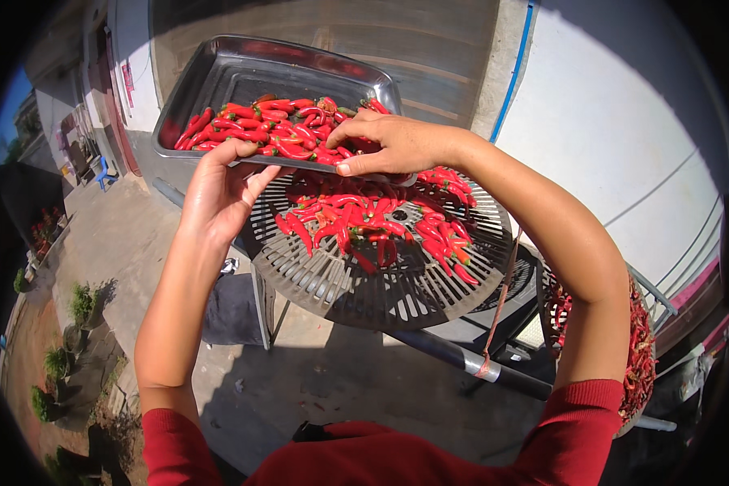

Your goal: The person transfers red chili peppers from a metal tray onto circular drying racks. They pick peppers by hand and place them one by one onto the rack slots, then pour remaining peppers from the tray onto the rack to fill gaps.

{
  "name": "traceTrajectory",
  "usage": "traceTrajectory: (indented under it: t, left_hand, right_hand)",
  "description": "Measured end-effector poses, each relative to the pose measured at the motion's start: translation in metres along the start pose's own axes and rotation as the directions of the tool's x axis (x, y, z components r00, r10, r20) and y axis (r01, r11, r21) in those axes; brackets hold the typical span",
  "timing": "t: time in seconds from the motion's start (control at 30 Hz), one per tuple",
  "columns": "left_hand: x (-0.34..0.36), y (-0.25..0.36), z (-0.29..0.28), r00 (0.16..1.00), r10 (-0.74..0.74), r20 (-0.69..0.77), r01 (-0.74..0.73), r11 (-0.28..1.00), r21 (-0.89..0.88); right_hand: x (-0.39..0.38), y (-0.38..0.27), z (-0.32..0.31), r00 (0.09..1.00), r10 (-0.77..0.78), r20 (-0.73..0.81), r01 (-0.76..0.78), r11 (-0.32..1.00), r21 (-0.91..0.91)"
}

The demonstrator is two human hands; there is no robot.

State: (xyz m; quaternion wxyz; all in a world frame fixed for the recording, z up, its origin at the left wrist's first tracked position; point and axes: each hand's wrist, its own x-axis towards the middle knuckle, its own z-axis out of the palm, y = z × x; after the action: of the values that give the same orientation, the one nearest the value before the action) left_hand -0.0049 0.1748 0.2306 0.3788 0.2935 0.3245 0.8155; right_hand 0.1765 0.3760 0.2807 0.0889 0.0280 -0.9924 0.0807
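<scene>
A metal tray point(236, 74) is tilted over a round slatted rack point(320, 283), its near edge toward me. Red chillies point(255, 128) are heaped along the tray's near side, while its far part shows bare metal. My left hand point(217, 194) is closed on the near left rim, thumb on top and fingers beneath. At the near right corner my right hand point(401, 146) reaches into the tray, its fingers curled over chillies and its thumb near the rim. Its fingertips are partly hidden. More red chillies point(364, 217) lie spread on the rack under the tray.
A metal tube point(470, 360) with a pink cord point(494, 332) tied round it runs beneath the rack. Darker red chillies point(640, 364) cover another rack at right, partly behind my arm. A dark grey seat point(233, 312) stands below left. A white wall point(616, 105) rises at right.
</scene>
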Motion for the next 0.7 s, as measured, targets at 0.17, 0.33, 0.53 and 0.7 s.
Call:
traceTrajectory:
  t: [0.17, 0.33, 0.53, 0.7]
  left_hand:
    - [-0.005, -0.016, 0.007, 1.0, 0.024, 0.013, -0.024, 0.999, 0.033]
    - [0.0, -0.028, 0.005, 1.0, -0.013, 0.007, 0.013, 0.999, 0.046]
    - [0.002, -0.032, 0.014, 0.999, -0.03, 0.025, 0.027, 0.995, 0.097]
    - [0.004, -0.031, 0.008, 0.998, -0.024, 0.052, 0.019, 0.994, 0.11]
  right_hand:
    - [-0.022, 0.013, 0.016, 1.0, -0.012, -0.011, 0.013, 0.998, 0.056]
    - [-0.034, 0.017, 0.009, 0.995, 0.035, 0.097, -0.049, 0.987, 0.154]
    - [-0.044, 0.015, 0.006, 0.974, 0.085, 0.212, -0.14, 0.955, 0.261]
    - [-0.055, 0.02, 0.013, 0.988, 0.003, 0.152, -0.041, 0.968, 0.248]
